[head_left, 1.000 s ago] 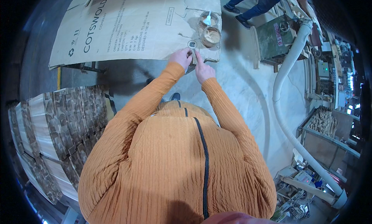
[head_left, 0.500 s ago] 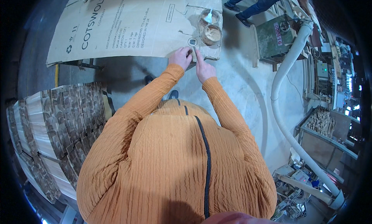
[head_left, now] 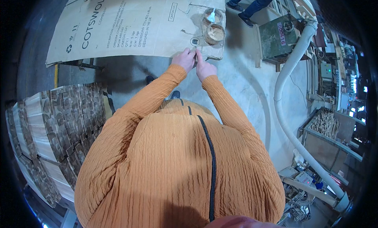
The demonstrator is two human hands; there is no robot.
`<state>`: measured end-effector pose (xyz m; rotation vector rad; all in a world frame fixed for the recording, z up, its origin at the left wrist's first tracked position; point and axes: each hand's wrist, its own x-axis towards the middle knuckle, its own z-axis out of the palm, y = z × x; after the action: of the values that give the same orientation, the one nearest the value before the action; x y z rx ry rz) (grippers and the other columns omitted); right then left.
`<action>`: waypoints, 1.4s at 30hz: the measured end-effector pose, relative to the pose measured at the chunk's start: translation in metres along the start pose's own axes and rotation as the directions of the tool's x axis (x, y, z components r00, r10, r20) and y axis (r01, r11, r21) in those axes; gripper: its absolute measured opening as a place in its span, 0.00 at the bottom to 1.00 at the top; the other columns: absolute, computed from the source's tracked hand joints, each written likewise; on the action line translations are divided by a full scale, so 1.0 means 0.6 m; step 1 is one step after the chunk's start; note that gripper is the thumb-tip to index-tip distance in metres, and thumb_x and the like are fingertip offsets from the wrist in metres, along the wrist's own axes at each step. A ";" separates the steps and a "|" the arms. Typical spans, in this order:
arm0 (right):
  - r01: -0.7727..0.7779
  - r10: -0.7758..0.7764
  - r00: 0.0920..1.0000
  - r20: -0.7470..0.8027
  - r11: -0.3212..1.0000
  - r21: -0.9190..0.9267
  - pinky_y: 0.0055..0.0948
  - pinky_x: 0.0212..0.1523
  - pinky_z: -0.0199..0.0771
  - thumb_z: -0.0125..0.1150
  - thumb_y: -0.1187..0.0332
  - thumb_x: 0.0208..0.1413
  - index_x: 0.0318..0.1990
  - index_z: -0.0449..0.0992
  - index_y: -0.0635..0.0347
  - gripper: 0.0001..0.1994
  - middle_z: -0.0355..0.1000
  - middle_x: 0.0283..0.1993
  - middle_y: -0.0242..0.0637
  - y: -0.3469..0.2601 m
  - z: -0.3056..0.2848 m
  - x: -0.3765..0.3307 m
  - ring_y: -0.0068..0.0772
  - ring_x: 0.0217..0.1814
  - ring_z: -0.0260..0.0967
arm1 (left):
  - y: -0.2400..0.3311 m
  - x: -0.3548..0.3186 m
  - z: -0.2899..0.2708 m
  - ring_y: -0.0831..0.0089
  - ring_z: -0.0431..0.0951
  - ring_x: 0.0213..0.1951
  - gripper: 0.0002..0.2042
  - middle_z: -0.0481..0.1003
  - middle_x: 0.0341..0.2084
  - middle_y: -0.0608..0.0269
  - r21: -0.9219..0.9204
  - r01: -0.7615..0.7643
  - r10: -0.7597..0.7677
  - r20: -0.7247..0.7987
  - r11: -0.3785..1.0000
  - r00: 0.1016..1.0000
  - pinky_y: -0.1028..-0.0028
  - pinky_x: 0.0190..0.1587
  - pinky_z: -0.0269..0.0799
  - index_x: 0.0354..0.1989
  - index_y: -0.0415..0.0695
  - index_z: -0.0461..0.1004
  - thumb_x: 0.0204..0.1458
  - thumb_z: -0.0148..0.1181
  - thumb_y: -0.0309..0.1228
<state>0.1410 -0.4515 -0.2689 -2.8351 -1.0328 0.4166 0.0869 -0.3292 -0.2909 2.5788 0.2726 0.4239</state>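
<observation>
At the near edge of a cardboard sheet [head_left: 118, 27] covering a table, my two hands come together. My left hand [head_left: 183, 61] has its fingers closed round something small and dark, mostly hidden. Against it lies the straight index finger of my right hand [head_left: 204, 67], whose other fingers are curled in. What sits between the fingertips is too small to name. Just beyond the hands, a round tub [head_left: 214, 34] of tan paste rests on the cardboard's right corner. A second tub [head_left: 205, 17] behind it has a pale blue-white spreader [head_left: 212, 16] standing in it.
On my left rises a stack of patterned wooden pieces [head_left: 75, 125]. A thick pale hose [head_left: 281, 98] curves down the right side from a green machine [head_left: 279, 38]. Another person's legs [head_left: 256, 7] show beyond the table. Farther right is a bin of wooden sticks [head_left: 325, 123].
My right hand has shifted slightly left and nearer to me, its index finger still against the left fingertips. The other person's upper body has mostly left the view. The tubs stay put.
</observation>
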 end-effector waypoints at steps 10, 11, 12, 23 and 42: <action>-0.022 0.022 1.000 0.009 0.998 0.062 0.48 0.28 0.72 0.43 0.69 0.53 0.67 0.39 0.38 0.34 0.74 0.27 0.49 0.012 0.015 -0.009 0.51 0.27 0.74 | 0.004 -0.002 0.008 0.56 0.75 0.29 0.07 0.68 0.30 0.56 0.035 -0.014 0.012 0.062 0.999 0.998 0.59 0.32 0.71 0.35 0.45 0.71 0.46 0.53 0.29; -0.029 0.028 1.000 0.013 0.998 0.060 0.48 0.28 0.72 0.43 0.69 0.53 0.67 0.39 0.38 0.34 0.74 0.27 0.49 0.009 0.014 -0.005 0.51 0.27 0.74 | 0.006 -0.001 0.006 0.56 0.75 0.29 0.07 0.68 0.30 0.56 0.051 0.000 -0.004 0.079 0.999 0.997 0.58 0.33 0.71 0.34 0.44 0.71 0.47 0.53 0.29; -0.039 0.038 0.999 0.022 0.998 0.055 0.48 0.28 0.72 0.43 0.69 0.53 0.67 0.39 0.37 0.34 0.74 0.27 0.48 0.011 0.016 -0.008 0.51 0.27 0.74 | 0.008 -0.002 0.004 0.56 0.75 0.30 0.07 0.68 0.30 0.56 0.040 0.005 -0.008 0.082 0.999 0.997 0.58 0.33 0.71 0.35 0.44 0.71 0.47 0.52 0.29; -0.041 0.041 0.999 0.004 0.998 0.044 0.49 0.28 0.71 0.41 0.69 0.54 0.67 0.38 0.36 0.34 0.74 0.27 0.48 0.010 0.019 -0.006 0.52 0.27 0.73 | -0.001 -0.004 0.006 0.59 0.76 0.30 0.10 0.69 0.29 0.56 0.044 -0.056 0.052 0.081 0.997 0.995 0.60 0.32 0.72 0.39 0.47 0.72 0.46 0.53 0.29; -0.043 0.044 0.999 -0.032 0.999 0.014 0.50 0.28 0.70 0.42 0.64 0.59 0.66 0.41 0.33 0.29 0.74 0.26 0.50 0.016 0.022 0.000 0.54 0.26 0.72 | -0.003 0.021 -0.003 0.51 0.75 0.33 0.09 0.73 0.31 0.50 -0.225 0.201 -0.183 0.098 0.953 0.978 0.58 0.38 0.71 0.34 0.42 0.71 0.47 0.54 0.32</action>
<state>0.1432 -0.4593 -0.2831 -2.8469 -0.9604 0.3791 0.0976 -0.3233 -0.2875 2.3059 0.4171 0.2677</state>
